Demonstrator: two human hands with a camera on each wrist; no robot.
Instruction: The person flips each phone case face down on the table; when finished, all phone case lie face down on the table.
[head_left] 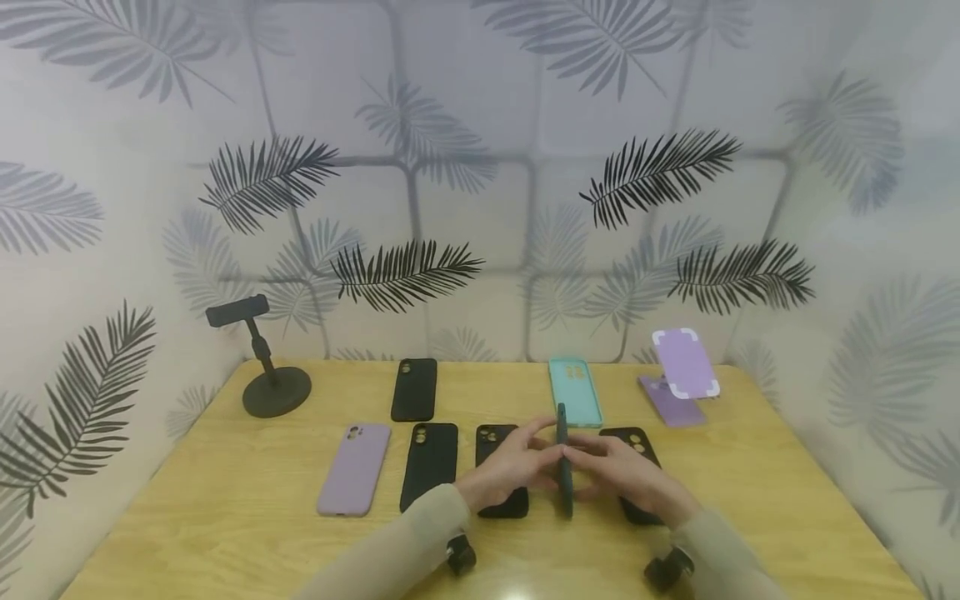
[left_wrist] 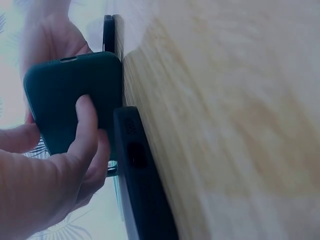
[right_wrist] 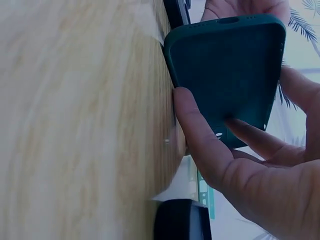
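Observation:
A dark green phone case (head_left: 565, 487) stands on edge between my two hands over the front of the table. My left hand (head_left: 506, 467) holds it from the left, its fingers against the smooth back (left_wrist: 60, 85) in the left wrist view. From the other side my right hand (head_left: 626, 475) grips it, one finger at the lower edge and another reaching into the hollow inside (right_wrist: 225, 70). A black phone case (head_left: 510, 504) lies partly hidden below my left hand. Another black case (head_left: 641, 512) lies below my right hand.
More cases lie flat on the wooden table (head_left: 247, 517): a lilac one (head_left: 355, 471), black ones (head_left: 430, 462) (head_left: 414, 390) and a turquoise one (head_left: 576, 396). A black phone stand (head_left: 276, 392) is at back left, a purple stand (head_left: 686, 367) at back right.

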